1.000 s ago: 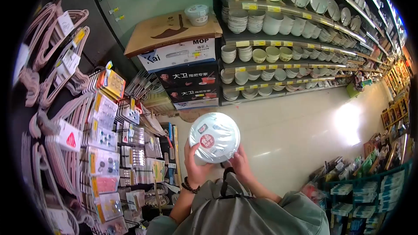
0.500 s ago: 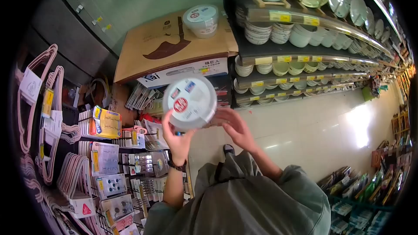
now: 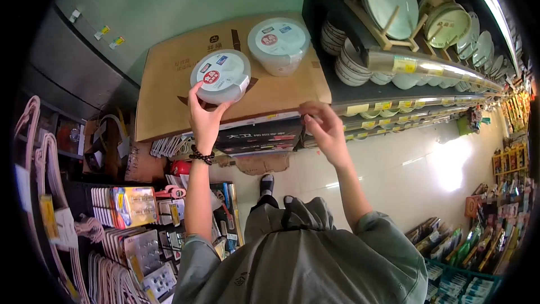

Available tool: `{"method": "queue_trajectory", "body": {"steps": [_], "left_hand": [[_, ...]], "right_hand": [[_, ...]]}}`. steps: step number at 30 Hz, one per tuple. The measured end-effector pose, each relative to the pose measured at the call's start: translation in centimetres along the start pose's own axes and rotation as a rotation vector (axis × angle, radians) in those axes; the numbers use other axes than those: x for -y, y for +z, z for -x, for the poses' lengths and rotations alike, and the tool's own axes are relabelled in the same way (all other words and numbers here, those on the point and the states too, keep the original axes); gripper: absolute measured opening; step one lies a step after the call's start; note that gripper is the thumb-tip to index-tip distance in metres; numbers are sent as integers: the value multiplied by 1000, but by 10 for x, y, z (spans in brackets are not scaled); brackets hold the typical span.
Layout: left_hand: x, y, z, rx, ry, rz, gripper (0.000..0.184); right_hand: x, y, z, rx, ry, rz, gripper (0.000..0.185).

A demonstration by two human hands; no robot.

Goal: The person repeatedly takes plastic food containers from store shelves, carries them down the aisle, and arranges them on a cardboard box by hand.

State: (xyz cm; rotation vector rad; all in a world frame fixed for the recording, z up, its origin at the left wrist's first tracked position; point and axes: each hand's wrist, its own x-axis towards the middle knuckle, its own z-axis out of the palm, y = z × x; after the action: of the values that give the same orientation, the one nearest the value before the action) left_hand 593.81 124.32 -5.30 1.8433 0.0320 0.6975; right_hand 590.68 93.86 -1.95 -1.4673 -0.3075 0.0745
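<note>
My left hand (image 3: 207, 118) grips the near edge of a round, clear plastic food container (image 3: 220, 76), its thumb and fingers spread along the side. Labels and a red mark show on the pale lid. The container is over the top of a cardboard box (image 3: 163, 95); I cannot tell whether its base rests fully there. Just right of it stands a second, similar tub (image 3: 279, 46). Near the box's right front corner is my right hand (image 3: 326, 132), holding nothing, with fingers slightly bent and apart from the thumb.
Shelves of bowls (image 3: 351, 62) and plates (image 3: 391, 3) on wooden stands rise at the right. Hangers (image 3: 53, 186) and packaged goods (image 3: 135, 205) hang at the left. Tiled floor (image 3: 388, 177) runs along the aisle, with a rack of packets (image 3: 461, 242) at the lower right.
My left hand has carried the container forward onto or just over the box, beside the other tub. My right hand has come away from it. The view has moved closer to the box.
</note>
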Motion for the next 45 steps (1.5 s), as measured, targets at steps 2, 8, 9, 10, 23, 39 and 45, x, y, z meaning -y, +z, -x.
{"method": "queue_trajectory", "body": {"steps": [2, 8, 9, 10, 23, 39, 45], "left_hand": [[11, 2, -15, -8, 13, -32, 78], [12, -5, -46, 120, -1, -37, 76], [15, -6, -48, 118, 16, -15, 76], [19, -6, -50, 126, 12, -5, 76], [25, -28, -73, 232, -36, -22, 66], [-3, -39, -30, 86, 133, -328, 68], [-19, 19, 86, 490, 387, -17, 31]], "right_hand": [[0, 6, -31, -89, -136, 48, 33], [-2, 7, -111, -197, -192, 195, 100], [0, 8, -119, -183, -197, 217, 106], [-4, 9, -126, -154, -210, 204, 109], [-19, 36, -148, -285, -129, 500, 114], [-25, 57, -45, -639, -181, 222, 67], [-38, 49, 98, -707, 65, -5, 32]]}}
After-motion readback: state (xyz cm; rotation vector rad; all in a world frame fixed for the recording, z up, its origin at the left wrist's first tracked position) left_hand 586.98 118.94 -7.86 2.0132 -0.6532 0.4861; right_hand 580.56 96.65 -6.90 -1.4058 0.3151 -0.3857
